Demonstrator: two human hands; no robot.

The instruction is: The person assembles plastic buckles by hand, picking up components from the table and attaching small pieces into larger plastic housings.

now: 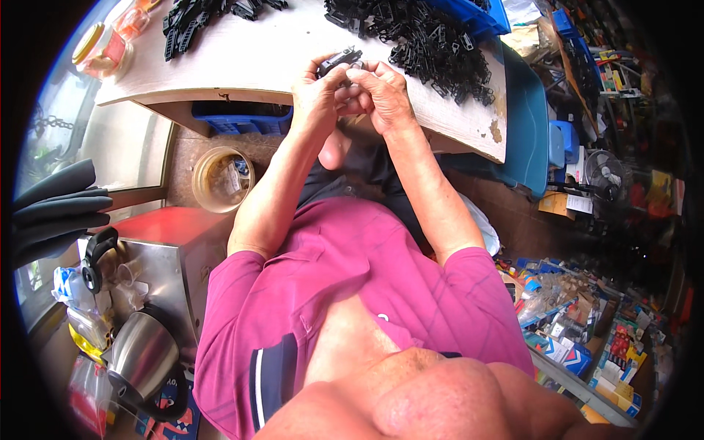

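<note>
Both hands meet over the near edge of a pale table (293, 55). My left hand (317, 95) is closed around a small black plastic part (339, 63), which sticks out above the fingers. The fingers of my right hand (385, 95) are pinched close against the same part, and a small light-coloured piece seems to show at the fingertips, too small to name. Beyond my right hand lies a large heap of black plastic parts (440, 62). A smaller pile of black strip-like parts (192, 26) lies at the far left.
A blue bin (477, 18) stands behind the large heap. Lidded plastic jars (103, 55) are on the table's left corner. Below are a blue basket (242, 121) and a round tub (224, 180). A teal bin (526, 125) stands right; a steel kettle (143, 352) is at lower left.
</note>
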